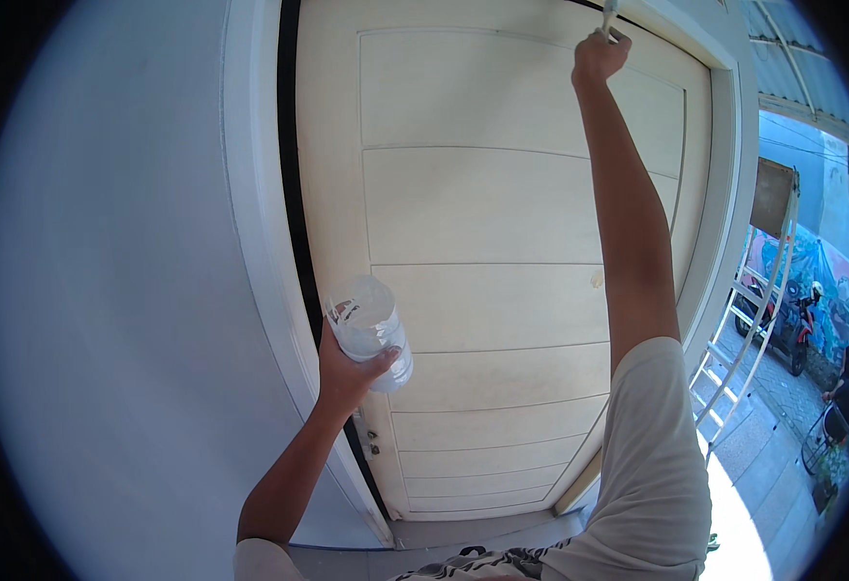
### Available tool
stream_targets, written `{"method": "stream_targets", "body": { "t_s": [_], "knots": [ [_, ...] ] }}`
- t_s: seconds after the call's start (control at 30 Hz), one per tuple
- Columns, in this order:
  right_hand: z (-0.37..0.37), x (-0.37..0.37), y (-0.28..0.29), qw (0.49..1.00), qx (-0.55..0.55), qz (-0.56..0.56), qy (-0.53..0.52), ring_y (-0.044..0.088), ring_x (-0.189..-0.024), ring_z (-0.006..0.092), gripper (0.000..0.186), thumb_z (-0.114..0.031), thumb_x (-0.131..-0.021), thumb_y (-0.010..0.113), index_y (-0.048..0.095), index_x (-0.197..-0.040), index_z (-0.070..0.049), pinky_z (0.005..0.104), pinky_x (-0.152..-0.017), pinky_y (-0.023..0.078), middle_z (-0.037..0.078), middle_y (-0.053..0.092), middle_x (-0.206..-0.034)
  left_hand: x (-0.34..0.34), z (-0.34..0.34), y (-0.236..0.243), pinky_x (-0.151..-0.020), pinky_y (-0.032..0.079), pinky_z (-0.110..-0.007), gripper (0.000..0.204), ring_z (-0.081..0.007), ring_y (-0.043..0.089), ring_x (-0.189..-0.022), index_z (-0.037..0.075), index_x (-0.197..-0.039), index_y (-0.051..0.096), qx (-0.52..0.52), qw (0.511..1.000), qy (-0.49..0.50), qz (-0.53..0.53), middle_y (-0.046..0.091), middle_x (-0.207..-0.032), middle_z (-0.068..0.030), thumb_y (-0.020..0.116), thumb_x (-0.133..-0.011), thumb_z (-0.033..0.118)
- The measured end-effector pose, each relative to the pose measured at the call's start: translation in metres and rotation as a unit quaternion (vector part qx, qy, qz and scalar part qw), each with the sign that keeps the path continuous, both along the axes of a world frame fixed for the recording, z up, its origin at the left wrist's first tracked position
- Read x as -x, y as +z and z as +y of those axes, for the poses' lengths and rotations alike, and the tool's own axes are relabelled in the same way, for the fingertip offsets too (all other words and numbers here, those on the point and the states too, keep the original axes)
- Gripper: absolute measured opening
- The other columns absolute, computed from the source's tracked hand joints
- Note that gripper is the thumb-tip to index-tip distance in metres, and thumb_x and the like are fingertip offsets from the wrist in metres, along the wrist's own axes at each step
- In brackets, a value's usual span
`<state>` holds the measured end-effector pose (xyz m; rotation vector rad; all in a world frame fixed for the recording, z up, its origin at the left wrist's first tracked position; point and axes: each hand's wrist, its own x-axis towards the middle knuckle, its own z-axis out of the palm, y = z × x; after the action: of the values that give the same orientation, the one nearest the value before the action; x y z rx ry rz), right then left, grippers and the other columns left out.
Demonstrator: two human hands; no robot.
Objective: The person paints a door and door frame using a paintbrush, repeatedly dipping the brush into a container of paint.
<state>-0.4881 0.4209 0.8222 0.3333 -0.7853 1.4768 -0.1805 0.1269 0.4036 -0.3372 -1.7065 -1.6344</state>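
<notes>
The right arm is reaching nearly straight up, the right hand pinching a slim, pale tool near the cream panelled door's top edge. Lower down, the left hand is clasping a translucent cylindrical plastic container before the door's left side.

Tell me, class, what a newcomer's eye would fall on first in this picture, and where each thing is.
Likely the big cream panelled door, filling the middle. In front of it, left of centre, the left hand grips a translucent container, while the right hand holds up a pale tool, partly cut off by the top edge. A pale ladder stands at the right.
</notes>
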Motion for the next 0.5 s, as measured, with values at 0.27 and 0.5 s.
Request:
{"method": "stream_targets", "body": {
  "t_s": [0.27,0.5],
  "knots": [
    [-0.174,-0.09,-0.017,0.953,-0.28,0.116,-0.005,0.063,-0.071,0.0317,0.012,-0.006,-0.097,0.058,0.059,-0.108,-0.001,0.0427,-0.065,0.05,0.018,0.063,-0.077,0.003,-0.013,-0.005,-0.103,0.051,-0.041,0.079,-0.0248,0.061,-0.116,0.003,-0.136,0.043,-0.003,1.0,-0.004,0.001,0.058,-0.126,-0.0136,0.087,-0.071,0.012],
    [-0.051,-0.058,0.013,0.94,-0.32,0.088,-0.079,0.063,-0.076,0.0272,0.015,-0.01,-0.097,0.06,0.059,-0.107,0.001,0.0396,-0.068,0.05,0.017,0.065,-0.086,0.002,-0.016,-0.003,-0.103,0.051,-0.04,0.079,-0.0244,0.062,-0.116,0.003,-0.135,0.043,-0.003,1.0,-0.017,0.009,0.059,-0.125,-0.0135,0.088,-0.07,0.012]
  ]
}}
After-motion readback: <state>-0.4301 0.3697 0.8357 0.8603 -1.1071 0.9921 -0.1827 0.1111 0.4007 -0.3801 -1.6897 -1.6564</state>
